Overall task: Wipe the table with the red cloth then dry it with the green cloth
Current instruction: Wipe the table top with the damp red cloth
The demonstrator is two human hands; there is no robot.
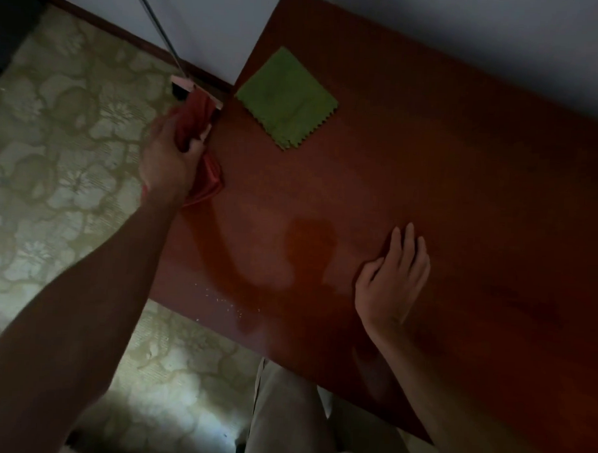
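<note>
Left hand (170,159) grips the bunched red cloth (204,174) at the surface (431,146) edge, apparently mid-wipe; right hand (393,281) rests flat, bracing; green cloth (286,97) lies beyond the red cloth, awaiting drying.

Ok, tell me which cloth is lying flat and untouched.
The green cloth, spread flat near the table's far corner. The red cloth is bunched in the left hand at the table edge.

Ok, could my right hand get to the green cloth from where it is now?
Probably yes. The right hand rests flat on the table holding nothing, and the tabletop between it and the green cloth looks bare. The left hand, gripping the red cloth, stays off to the side.
</note>
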